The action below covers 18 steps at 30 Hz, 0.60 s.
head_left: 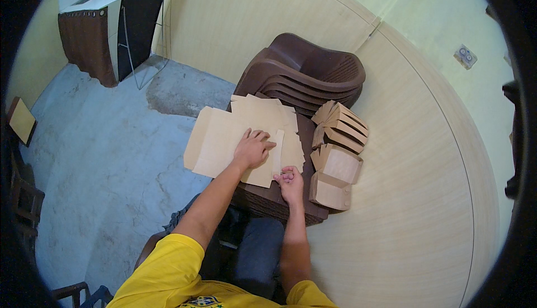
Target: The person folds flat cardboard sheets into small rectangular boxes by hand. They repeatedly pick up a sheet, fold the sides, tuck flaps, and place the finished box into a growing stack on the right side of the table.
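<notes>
A flat die-cut cardboard box blank (215,143), with notched flaps along its edges, lies on a stack of brown plastic chairs. My left hand (253,149) rests palm down on it with fingers spread, just left of a narrow pale strip (278,148). That strip runs lengthwise across the right part of the cardboard. At its near end, my right hand (291,184) is closed, thumb and fingers pinching the strip's tip. Whether other blanks lie under the top one, I cannot tell.
To the right, folded cardboard boxes (341,124) stand nested against the wall, and an open cardboard box (331,190) sits nearer. Beyond the cardboard rises the chair stack (319,64). A sink counter (92,1) with a brown curtain is at the far left.
</notes>
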{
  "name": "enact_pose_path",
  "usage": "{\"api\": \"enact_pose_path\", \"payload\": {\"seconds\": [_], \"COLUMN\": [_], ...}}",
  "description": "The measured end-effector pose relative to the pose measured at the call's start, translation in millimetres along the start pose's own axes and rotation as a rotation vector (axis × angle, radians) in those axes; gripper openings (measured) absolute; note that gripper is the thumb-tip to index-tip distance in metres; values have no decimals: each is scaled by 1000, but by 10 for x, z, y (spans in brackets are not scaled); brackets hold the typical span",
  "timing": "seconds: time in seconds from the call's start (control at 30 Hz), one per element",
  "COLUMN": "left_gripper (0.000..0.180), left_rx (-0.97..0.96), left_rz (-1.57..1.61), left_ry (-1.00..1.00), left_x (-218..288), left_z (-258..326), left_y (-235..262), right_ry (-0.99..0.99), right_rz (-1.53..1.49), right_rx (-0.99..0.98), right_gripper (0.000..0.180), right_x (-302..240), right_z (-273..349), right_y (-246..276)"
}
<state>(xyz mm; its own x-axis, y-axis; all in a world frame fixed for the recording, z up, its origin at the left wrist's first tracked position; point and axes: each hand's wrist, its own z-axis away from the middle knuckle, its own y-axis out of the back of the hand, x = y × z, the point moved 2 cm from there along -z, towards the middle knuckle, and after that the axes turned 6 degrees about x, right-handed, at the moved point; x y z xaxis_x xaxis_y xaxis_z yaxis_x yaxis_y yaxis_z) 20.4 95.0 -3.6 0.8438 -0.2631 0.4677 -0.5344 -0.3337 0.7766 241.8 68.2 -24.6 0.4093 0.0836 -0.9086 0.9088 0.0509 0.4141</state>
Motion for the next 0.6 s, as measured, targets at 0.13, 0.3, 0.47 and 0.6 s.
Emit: {"api": "enact_pose_path", "payload": {"seconds": [0.13,0.3,0.47,0.6], "left_gripper": [43,43,42,42], "left_rx": [-5,28,26,35], "left_rz": [10,10,14,-1], "left_ry": [9,-7,-6,-4], "left_x": [11,14,-6,6], "left_z": [10,18,5,8], "left_y": [6,-2,-3,-15], "right_ry": [-45,-27,-150,-46], "right_rz": [-48,-142,-208,-273], "right_rx": [32,25,37,37], "right_gripper": [41,40,40,45], "right_x": [35,-19,-12,21], "right_z": [64,109,91,110], "right_y": [-81,-137,-151,-143]}}
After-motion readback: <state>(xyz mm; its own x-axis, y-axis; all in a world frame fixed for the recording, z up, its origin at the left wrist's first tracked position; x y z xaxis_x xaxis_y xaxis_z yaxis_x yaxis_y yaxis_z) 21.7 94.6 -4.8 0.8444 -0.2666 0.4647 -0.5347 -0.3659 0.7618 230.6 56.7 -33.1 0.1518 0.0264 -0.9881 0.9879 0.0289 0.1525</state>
